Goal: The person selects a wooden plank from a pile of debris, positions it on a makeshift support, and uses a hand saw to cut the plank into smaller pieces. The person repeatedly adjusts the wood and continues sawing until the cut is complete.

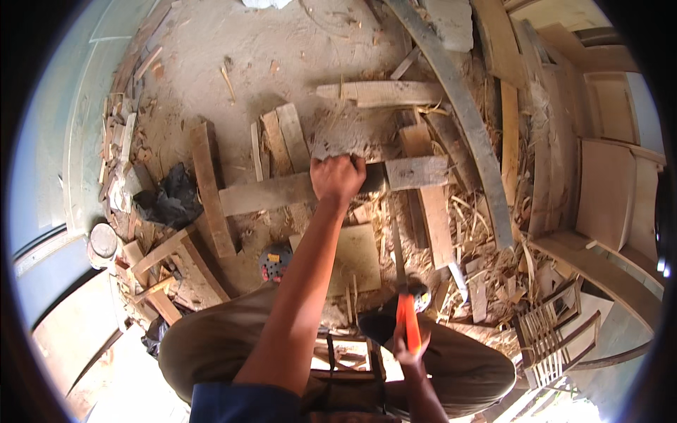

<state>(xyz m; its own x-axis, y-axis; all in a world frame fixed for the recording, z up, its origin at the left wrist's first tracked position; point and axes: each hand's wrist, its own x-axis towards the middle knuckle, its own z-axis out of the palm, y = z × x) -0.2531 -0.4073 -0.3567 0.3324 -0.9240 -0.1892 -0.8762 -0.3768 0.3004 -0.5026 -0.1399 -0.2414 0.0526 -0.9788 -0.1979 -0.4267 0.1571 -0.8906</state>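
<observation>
A long wooden plank lies crosswise in front of me, over other pieces of wood. My left hand is closed in a fist on it, its fingers curled over the far edge. To the right of that fist the plank turns dark, then ends in a paler piece. Low down on the right, my right hand grips the orange handle of a handsaw. Its narrow blade points away from me and reaches the plank near the border of the dark and pale parts. Whether it has cut in cannot be told.
Wood shavings and offcuts litter the ground at right, beside a long curved board. A short beam and a black plastic bag lie at left. One sandaled foot shows below the plank. A slatted wooden frame stands lower right.
</observation>
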